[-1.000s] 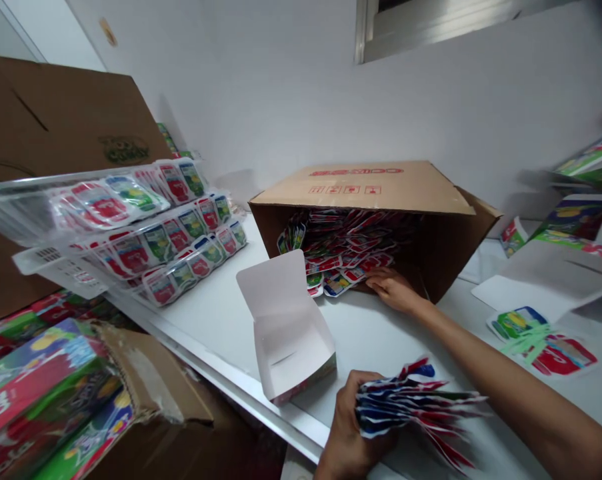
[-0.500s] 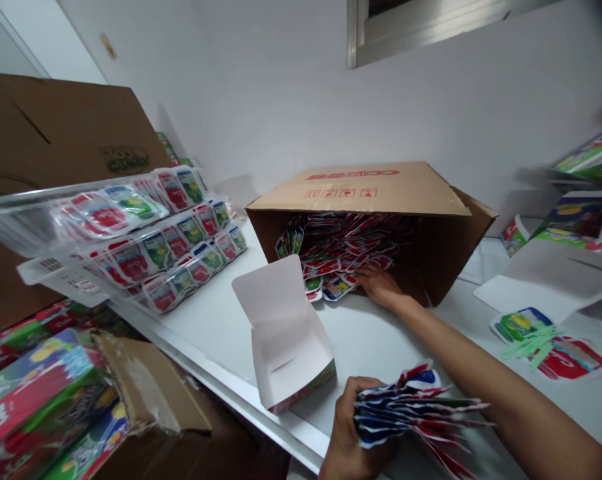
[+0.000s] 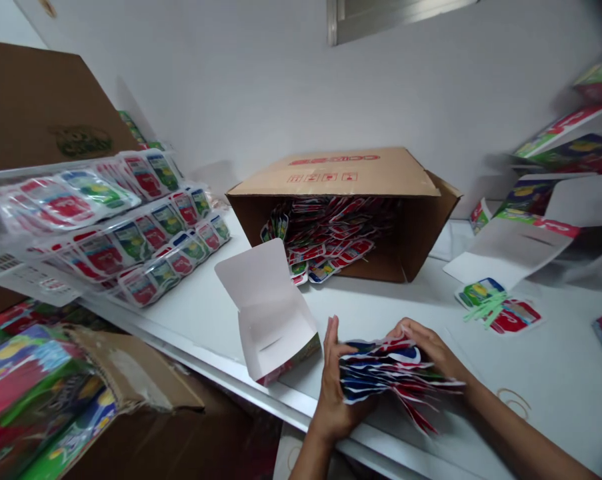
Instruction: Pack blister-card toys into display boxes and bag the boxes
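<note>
A thick bundle of sachets [image 3: 385, 377], blue and red with white edges, is held over the front of the white table. My left hand [image 3: 338, 387] grips its left end, thumb and fingers around the edges. At its far right side, my right hand [image 3: 428, 347] has its fingers closed on the bundle. Left of my hands, a small carton [image 3: 278, 333] stands with its white lid raised; its visible inside is white. Behind it, a large cardboard box [image 3: 341, 177] lies on its side, its opening toward me, with many loose sachets [image 3: 331, 233] heaped inside.
Clear trays of sachets [image 3: 145, 240] are stacked on the left. Below them, an open cardboard box [image 3: 141, 400] holds printed cartons [image 3: 25, 393]. At right lie green strips [image 3: 487, 308] on two sachets, rubber bands [image 3: 515, 403], and more open cartons [image 3: 521, 240].
My right hand has come back from inside the large box to the bundle, and now grips its right side. The view has shifted slightly to the right.
</note>
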`<state>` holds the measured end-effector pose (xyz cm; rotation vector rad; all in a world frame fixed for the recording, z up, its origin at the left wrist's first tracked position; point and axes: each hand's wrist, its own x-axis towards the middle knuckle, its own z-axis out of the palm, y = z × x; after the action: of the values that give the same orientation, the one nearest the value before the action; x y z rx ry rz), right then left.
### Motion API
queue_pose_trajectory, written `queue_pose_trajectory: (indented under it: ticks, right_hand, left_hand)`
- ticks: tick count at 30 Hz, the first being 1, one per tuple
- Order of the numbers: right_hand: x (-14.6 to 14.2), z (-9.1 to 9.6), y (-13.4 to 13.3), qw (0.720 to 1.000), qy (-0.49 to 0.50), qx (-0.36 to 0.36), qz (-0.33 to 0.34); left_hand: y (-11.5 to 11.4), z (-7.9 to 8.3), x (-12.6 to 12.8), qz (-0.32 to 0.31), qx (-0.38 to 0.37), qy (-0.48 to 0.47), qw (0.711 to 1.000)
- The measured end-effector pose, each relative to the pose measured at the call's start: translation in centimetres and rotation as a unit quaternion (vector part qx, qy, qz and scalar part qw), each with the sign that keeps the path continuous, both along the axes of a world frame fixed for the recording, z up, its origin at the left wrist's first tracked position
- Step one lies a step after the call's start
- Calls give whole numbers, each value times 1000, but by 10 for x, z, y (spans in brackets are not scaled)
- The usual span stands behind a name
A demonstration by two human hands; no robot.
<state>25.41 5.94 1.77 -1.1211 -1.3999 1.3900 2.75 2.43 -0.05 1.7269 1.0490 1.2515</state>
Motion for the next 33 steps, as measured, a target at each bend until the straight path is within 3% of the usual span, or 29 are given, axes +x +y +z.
queue_pose_trajectory:
  ticks: [5,7,10,13,15,16,19,23,26,30,33]
  right_hand:
    - [-11,-11,8,973,153,-99,-139]
    - [-16,-17,13,953,198,-140,-184]
    - [-23,-25,16,941,193,-144,-238]
    - [-25,-28,21,970,117,-89,-191]
    - [-22,-25,33,992,-18,-11,-123]
    - [-19,-22,43,990,-100,36,-97]
    - [-13,-11,91,945,-278,150,-81]
    - [-22,-1,172,902,-363,218,-82]
    - [-35,-1,214,879,-399,258,-42]
    - [-29,-3,224,862,-411,295,29]
    - [-11,-2,199,860,-400,310,67]
  left_hand:
    - [-1,8,3,-40,-121,-65,990]
    - [1,12,3,-45,-115,-44,991]
    - [2,15,3,-60,-82,-29,994]
    - [0,15,4,-62,-101,-46,992]
    - [-1,14,5,-45,-106,-54,992]
    - [-2,14,5,-41,-106,-56,992]
    - [-4,15,4,-43,-104,-57,992]
    - [-4,13,5,-36,-104,-51,993]
    - [-2,8,8,-21,-117,-69,991]
    - [-1,3,8,-12,-139,-75,987]
    - [-1,5,6,-30,-143,-67,987]
